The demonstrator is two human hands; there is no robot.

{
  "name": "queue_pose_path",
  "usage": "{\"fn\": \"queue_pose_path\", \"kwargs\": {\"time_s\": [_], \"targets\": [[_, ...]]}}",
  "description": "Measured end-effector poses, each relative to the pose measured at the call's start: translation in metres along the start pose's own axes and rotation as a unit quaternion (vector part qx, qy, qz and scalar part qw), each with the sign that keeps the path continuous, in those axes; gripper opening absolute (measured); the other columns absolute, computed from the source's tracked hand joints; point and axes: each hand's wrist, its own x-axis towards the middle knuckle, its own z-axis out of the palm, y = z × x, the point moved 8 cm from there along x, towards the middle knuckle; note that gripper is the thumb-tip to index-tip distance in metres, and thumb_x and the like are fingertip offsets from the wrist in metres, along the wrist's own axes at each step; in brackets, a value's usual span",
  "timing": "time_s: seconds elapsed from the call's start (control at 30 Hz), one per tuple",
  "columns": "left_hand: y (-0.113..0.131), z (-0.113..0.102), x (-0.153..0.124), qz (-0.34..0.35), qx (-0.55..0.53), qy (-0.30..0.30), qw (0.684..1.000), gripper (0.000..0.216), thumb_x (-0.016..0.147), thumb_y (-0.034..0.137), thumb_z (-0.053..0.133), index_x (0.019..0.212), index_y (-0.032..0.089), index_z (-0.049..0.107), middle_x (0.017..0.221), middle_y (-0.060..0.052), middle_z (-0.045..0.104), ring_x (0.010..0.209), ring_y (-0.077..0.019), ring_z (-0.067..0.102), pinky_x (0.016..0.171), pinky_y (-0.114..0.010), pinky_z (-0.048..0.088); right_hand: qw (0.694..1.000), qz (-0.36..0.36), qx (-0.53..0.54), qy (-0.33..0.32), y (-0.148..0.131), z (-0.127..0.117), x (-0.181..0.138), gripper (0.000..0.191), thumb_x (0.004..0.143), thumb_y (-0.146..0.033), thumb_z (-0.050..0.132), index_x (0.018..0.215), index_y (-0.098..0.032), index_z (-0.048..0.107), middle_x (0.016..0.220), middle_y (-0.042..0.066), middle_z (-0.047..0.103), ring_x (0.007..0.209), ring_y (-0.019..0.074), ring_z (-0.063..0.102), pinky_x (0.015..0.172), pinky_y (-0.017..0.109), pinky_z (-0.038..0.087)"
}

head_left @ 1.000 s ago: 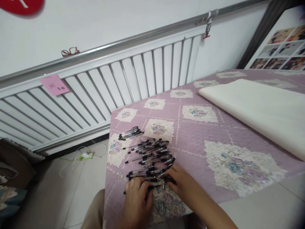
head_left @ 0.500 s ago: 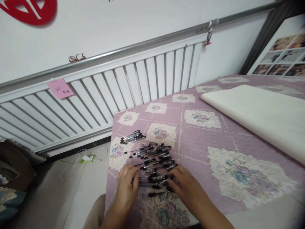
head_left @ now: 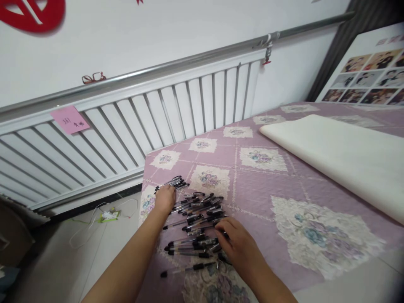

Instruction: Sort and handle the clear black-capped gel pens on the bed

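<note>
Head view: my left hand (head_left: pixel 165 198), fingertips hidden, my right hand (head_left: pixel 235 239) at pens (head_left: pixel 192 218), both grips unclear; floral tablecloth (head_left: pixel 252 193), radiator (head_left: pixel 200 105).

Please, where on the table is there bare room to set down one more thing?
The widest free patch of tablecloth lies between the pens and the cream sheet; a narrower one borders the small pen bundle and the radiator. It is crowded among the pens, by the left hand and right hand.
</note>
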Motion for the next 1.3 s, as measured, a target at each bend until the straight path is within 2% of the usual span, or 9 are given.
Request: {"fn": "queue_pose_path", "kwargs": {"time_s": [0.27,0.5,0.6,0.73,0.77,0.87,0.97,1.17,1.3], "targets": [[0.001,0.003,0.005,-0.021,0.021,-0.029,0.999,0.022,0.088,0.027,0.049,0.099,0.022,0.067,0.1,-0.01,0.062,0.1,-0.027,0.056,0.084,-0.037,0.044,1.0,-0.004,-0.002,-0.011,-0.004,0.006,0.0,0.012,0.088,-0.017,0.048,0.082,-0.021,0.058,0.086,0.005,0.059,0.083,0.0203,0.058,0.074,0.035,0.047],[0.003,-0.01,0.003,-0.025,-0.052,-0.024,0.998,0.015,0.084,0.021,0.051,0.089,0.018,0.066,0.096,-0.011,0.063,0.096,-0.0269,0.057,0.083,-0.036,0.043,1.0,0.008,0.015,-0.002,-0.002,0.003,0.0,0.012,0.087,-0.019,0.047,0.082,-0.021,0.058,0.086,0.004,0.06,0.082,0.0202,0.058,0.074,0.034,0.046],[0.012,-0.024,-0.015,-0.017,-0.121,-0.022,0.992,0.013,0.085,0.018,0.049,0.092,0.018,0.06,0.088,-0.007,0.064,0.086,-0.0223,0.06,0.078,-0.032,0.044,0.998,0.036,0.05,0.005,0.002,0.0,0.0,0.011,0.086,-0.021,0.048,0.082,-0.021,0.059,0.084,0.004,0.061,0.08,0.0198,0.058,0.073,0.033,0.046],[0.042,-0.033,-0.066,0.005,-0.228,-0.042,0.973,0.012,0.089,0.023,0.042,0.09,0.021,0.054,0.074,0.002,0.062,0.067,-0.0139,0.059,0.063,-0.022,0.044,0.982,0.115,0.148,0.018,0.015,0.0,0.0,0.014,0.084,-0.029,0.051,0.091,-0.021,0.06,0.088,0.005,0.064,0.083,0.0202,0.06,0.075,0.033,0.046],[0.051,-0.032,-0.081,0.008,-0.267,-0.051,0.962,0.012,0.089,0.023,0.04,0.089,0.021,0.052,0.071,0.003,0.06,0.062,-0.0124,0.058,0.058,-0.02,0.043,0.973,0.136,0.186,0.021,0.019,0.001,-0.001,0.017,0.084,-0.032,0.052,0.095,-0.021,0.059,0.09,0.005,0.065,0.085,0.0203,0.06,0.077,0.033,0.046],[0.076,-0.021,-0.124,-0.036,-0.517,-0.084,0.851,0.006,0.082,0.023,0.045,0.083,0.021,0.05,0.067,0.004,0.054,0.057,-0.0117,0.052,0.053,-0.02,0.04,0.935,0.177,0.307,0.011,0.021,0.008,-0.002,0.028,0.083,-0.04,0.053,0.104,-0.022,0.056,0.091,0.003,0.065,0.083,0.0189,0.061,0.074,0.03,0.046],[0.096,-0.007,-0.155,-0.083,-0.601,-0.11,0.787,0.008,0.077,0.026,0.052,0.08,0.02,0.049,0.065,0.005,0.051,0.054,-0.0108,0.046,0.05,-0.02,0.036,0.909,0.183,0.374,-0.03,0.015,0.016,-0.004,0.027,0.082,-0.042,0.054,0.101,-0.022,0.056,0.081,-0.001,0.062,0.07,0.0148,0.057,0.063,0.026,0.044],[0.117,0.002,-0.172,-0.122,-0.658,-0.121,0.733,0.023,0.081,0.042,0.053,0.083,0.019,0.051,0.066,0.004,0.053,0.049,-0.0084,0.041,0.048,-0.02,0.031,0.918,0.16,0.357,-0.068,0.004,0.016,-0.007,0.018,0.084,-0.037,0.055,0.079,-0.019,0.057,0.068,-0.004,0.054,0.064,0.0116,0.05,0.059,0.022,0.04],[0.123,0.003,-0.17,-0.127,-0.639,-0.14,0.745,0.03,0.082,0.049,0.05,0.079,0.019,0.052,0.06,0.006,0.05,0.043,-0.0074,0.036,0.043,-0.02,0.027,0.924,0.162,0.344,-0.029,0.003,0.009,-0.007,0.021,0.086,-0.038,0.051,0.079,-0.019,0.057,0.072,-0.003,0.056,0.07,0.0135,0.053,0.065,0.024,0.042]]}}
